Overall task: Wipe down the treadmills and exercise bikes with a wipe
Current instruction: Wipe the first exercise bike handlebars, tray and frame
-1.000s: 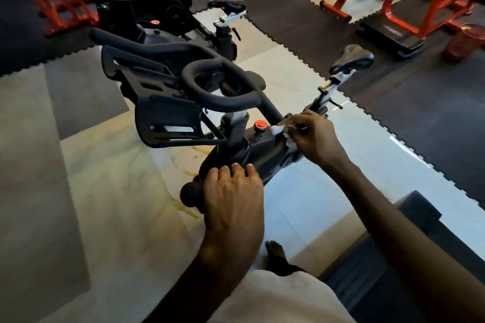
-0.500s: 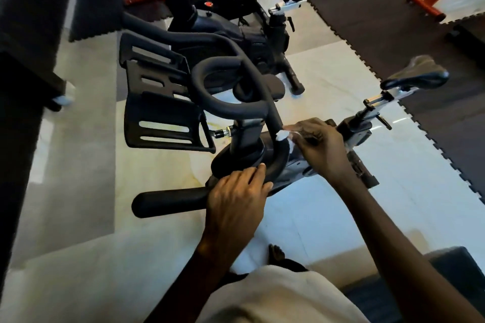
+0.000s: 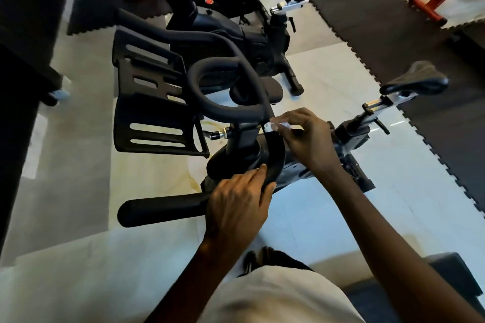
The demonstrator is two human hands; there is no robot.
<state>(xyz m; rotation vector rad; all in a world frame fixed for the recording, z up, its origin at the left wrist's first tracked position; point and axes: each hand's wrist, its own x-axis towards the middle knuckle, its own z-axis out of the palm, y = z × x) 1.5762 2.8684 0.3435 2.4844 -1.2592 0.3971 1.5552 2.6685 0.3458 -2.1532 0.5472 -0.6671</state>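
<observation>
Head view: my right hand [image 3: 307,140] pinches a small white wipe [image 3: 276,126] between thumb and fingertips against the exercise bike's black handlebar [image 3: 228,114], while my left hand [image 3: 236,207] grips the bar's lower curve.

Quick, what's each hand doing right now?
The left hand grips the bike's handlebar.
The right hand pinches a white wipe against the handlebar.
</observation>
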